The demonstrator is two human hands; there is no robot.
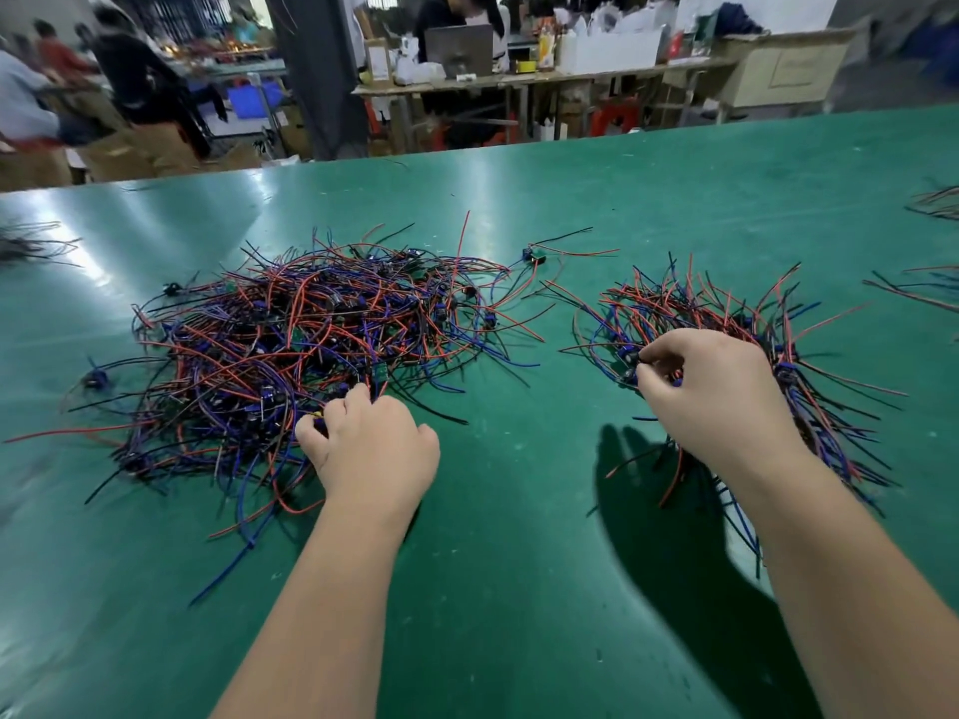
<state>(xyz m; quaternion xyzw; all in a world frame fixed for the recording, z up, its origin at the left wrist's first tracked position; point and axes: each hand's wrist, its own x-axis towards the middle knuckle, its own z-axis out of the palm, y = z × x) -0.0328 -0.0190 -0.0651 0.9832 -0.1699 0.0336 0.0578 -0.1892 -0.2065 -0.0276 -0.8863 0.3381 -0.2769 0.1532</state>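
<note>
- Our left hand (371, 443) lies knuckles-up at the near edge of the larger wire heap (311, 334). Its fingers (358, 399) are curled down and grasp a few strands, with the tips buried among them.
- Our right hand (721, 391) is raised above the smaller wire heap (726, 308), wrist bent. Its fingers (656, 355) are clenched around a small blue part (629, 361), which sits at their tips on that heap's left side.
- The two heaps lie well apart, with bare green table (519, 563) between the hands.
- A lone wired part (534, 256) lies beyond the fingers, between the heaps. More bundles (934, 205) lie far right of the right fingers.
- The wires are thin, limp and tangled, sheathed in red, blue and black. The table is smooth and glossy.
</note>
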